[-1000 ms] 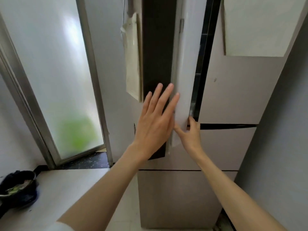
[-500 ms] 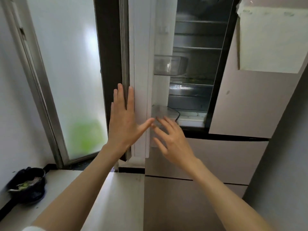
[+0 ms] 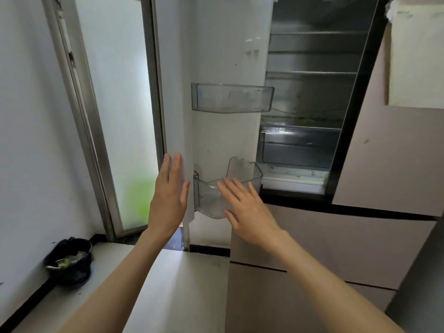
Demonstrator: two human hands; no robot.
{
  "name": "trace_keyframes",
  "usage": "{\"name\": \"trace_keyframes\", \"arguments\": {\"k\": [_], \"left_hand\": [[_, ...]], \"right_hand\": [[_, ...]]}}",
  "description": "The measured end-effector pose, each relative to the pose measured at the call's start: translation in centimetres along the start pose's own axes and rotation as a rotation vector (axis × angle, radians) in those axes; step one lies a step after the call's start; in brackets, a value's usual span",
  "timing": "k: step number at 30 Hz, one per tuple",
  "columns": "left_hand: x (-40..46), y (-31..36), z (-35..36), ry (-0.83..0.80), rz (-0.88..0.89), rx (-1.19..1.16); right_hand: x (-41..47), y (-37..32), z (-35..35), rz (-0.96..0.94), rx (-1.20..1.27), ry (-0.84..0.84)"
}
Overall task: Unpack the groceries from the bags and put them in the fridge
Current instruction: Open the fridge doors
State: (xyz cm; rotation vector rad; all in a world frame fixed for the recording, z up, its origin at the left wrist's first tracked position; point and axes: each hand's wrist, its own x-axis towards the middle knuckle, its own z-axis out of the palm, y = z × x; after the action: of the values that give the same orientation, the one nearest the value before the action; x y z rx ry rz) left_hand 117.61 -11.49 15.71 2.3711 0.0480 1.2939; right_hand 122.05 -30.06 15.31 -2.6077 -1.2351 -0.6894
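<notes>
Door: left hand (image 3: 168,200) flat on fridge door (image 3: 228,56) edge — swing fully wide.
Right hand (image 3: 247,207): fingers spread, empty.

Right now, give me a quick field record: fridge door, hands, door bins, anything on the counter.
fridge door: left door swung open, shelves inside visible
left hand: flat, fingers straight, against the door's edge
right hand: open, in front of the lower bin, holds nothing
upper bin: looks empty
lower bin: clear, looks empty
counter: black bag at the far left by the wall
groceries: none in view
</notes>
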Motion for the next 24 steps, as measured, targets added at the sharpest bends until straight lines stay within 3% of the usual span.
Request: {"name": "trace_keyframes", "arguments": {"k": [7,11,15,24], "left_hand": [[0.9,-2.5,-0.2,-0.090,-0.009,0.059],[0.5,-0.1,-0.9,0.001,0.071,0.107],[0.6,4.3,0.3,0.006,0.274,0.145],[2.5,13.4,11.2,-0.236,0.392,0.153]], "right_hand": [[1.0,-0.1,0.4,-0.037,0.009,-0.017],[-0.2,1.8,-0.2,-0.009,-0.018,0.042],[-2.0,5.7,-1.5,0.117,-0.090,0.125],[-7.3,18.3,-5.7,0.400,-0.270,0.265]]}}
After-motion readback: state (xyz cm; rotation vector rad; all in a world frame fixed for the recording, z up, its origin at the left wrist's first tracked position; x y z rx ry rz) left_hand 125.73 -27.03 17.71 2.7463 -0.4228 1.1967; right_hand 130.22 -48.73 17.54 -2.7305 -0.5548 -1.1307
